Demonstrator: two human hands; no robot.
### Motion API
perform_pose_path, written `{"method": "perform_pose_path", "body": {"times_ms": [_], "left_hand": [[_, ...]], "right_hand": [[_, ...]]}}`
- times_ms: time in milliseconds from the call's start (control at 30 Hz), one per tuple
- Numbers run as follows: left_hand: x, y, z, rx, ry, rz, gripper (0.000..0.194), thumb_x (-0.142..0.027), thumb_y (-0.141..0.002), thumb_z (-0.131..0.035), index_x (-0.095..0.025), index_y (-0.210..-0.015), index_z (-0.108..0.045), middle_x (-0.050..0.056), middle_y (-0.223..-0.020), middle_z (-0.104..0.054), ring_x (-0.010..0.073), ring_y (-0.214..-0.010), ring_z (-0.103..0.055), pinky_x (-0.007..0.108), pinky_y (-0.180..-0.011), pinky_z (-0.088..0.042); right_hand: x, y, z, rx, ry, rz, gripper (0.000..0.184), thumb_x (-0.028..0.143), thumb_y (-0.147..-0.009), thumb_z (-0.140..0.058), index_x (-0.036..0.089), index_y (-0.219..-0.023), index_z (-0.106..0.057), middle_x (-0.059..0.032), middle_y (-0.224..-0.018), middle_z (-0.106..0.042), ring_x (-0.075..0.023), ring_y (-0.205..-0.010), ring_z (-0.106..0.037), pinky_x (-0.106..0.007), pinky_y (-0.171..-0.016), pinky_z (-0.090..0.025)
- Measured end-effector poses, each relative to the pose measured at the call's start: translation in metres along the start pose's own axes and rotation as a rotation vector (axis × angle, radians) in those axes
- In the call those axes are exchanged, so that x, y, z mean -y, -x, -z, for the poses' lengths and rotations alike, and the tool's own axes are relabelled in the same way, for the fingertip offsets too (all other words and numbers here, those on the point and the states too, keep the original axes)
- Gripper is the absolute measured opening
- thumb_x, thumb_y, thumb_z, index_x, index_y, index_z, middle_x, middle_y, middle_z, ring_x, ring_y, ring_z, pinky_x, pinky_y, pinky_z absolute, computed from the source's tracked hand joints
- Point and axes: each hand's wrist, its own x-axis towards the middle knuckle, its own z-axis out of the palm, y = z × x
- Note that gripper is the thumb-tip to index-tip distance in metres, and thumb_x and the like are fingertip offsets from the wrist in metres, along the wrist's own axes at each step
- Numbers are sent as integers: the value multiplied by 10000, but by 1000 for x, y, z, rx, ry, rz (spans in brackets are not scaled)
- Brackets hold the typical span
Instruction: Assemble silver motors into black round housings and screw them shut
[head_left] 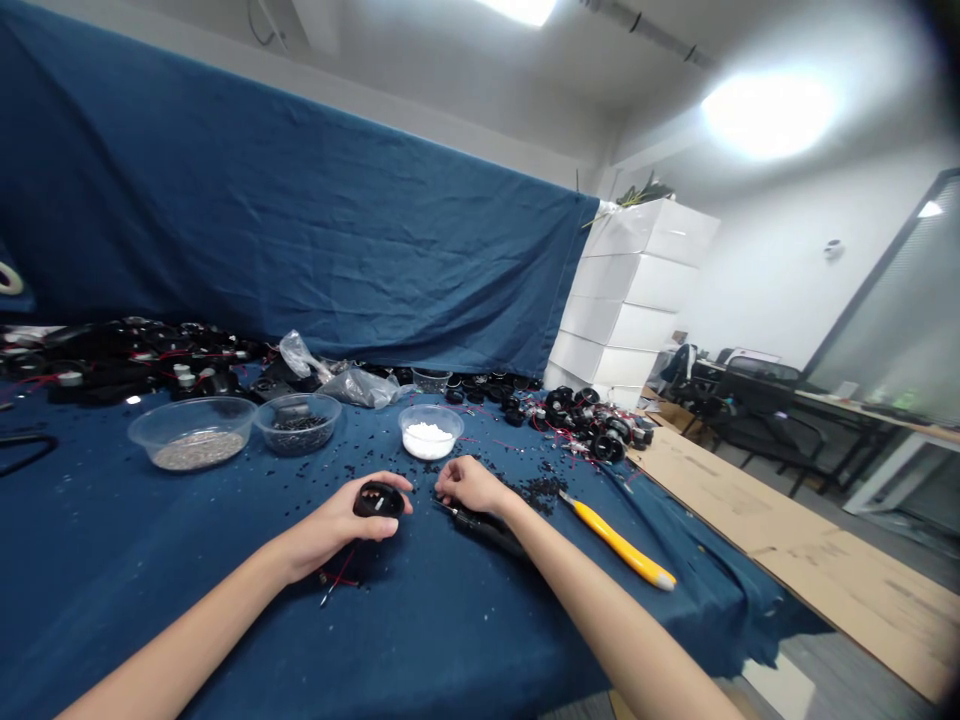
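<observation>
Forearms [199, 645] angle in from the lower corners of the head view, both wrists low over the blue-clothed tabletop [112, 570]. The left hand [330, 530] cups a black oval casing [379, 499], which sits in the curled fingers [397, 483] with its long axis running roughly sideways, pointing toward the right hand [469, 485]. Those fingers are clamped around it. Just beside the casing, the right hand's fingers [450, 483] curl together, close to a black-handled screwdriver [487, 530] whose thin shaft points back toward the casing; I cannot tell whether they grip it. Beyond the casing stands a bowl of white granules [430, 435], with black screws [536, 490] scattered to its right. A yellow utility knife [619, 540] lies further right, and thin red wires [339, 577] lie below the casing.
</observation>
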Motion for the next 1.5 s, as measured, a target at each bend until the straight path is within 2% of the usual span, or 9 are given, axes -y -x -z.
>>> {"method": "perform_pose_path", "body": {"times_ms": [167,267,333,433,567,767,1300,1500], "left_hand": [[6,-2,3,6,4,-20,498,-312,-694,-769,-215,-1143,-578,51,-1031,-635,187,-876,-560,264,-733,-423],[9,-3,4,6,-3,-27,494,-302,-700,-772,-222,-1148,-581,47,-1046,-639,188,-898,-558,263,-745,-423],[10,-3,5,-2,-10,-26,493,-307,-698,-773,-223,-1146,-586,46,-1049,-644,194,-907,-562,270,-754,-425],[10,-3,4,-4,-1,-17,500,-312,-687,-776,-224,-1141,-586,41,-1037,-650,196,-894,-570,274,-753,-430],[10,-3,4,-9,-10,-12,511,-319,-676,-778,-225,-1140,-586,42,-1048,-649,204,-903,-579,287,-770,-437],[10,-2,4,-18,-31,-13,500,-314,-679,-773,-235,-1139,-594,30,-1051,-669,209,-945,-583,305,-829,-426],[5,-1,1,-6,-14,-9,478,-312,-653,-777,-212,-1079,-586,24,-998,-674,214,-940,-589,322,-840,-410],[1,1,0,-14,-29,-2,497,-327,-652,-778,-201,-1085,-569,31,-1003,-670,207,-946,-589,313,-846,-415]], "right_hand": [[5,0,-6,-37,-141,55,158,257,-936,-588,116,-1003,-615,-21,-873,-652,-132,-728,-641,-300,-683,-552],[7,3,-6,-43,-210,79,39,103,-861,-616,110,-899,-625,-8,-754,-672,-128,-681,-650,-256,-649,-525],[8,4,-6,-52,-246,91,125,15,-773,-610,113,-848,-630,-22,-719,-696,-137,-682,-661,-231,-639,-500],[9,6,-6,-59,-287,106,171,11,-686,-602,119,-813,-638,-45,-727,-725,-157,-690,-673,-228,-640,-486],[9,5,-9,-57,-324,120,194,38,-636,-599,127,-805,-635,-48,-727,-728,-160,-675,-670,-239,-648,-487],[11,3,-11,-33,-348,112,238,-6,-569,-524,140,-738,-606,-6,-624,-685,-143,-614,-640,-223,-614,-474],[11,4,-13,-16,-346,107,261,27,-547,-447,133,-713,-618,-2,-591,-651,-114,-544,-573,-188,-529,-419],[12,5,-12,-20,-285,124,196,50,-609,-455,134,-694,-610,-10,-596,-641,-106,-528,-544,-194,-531,-416]]}}
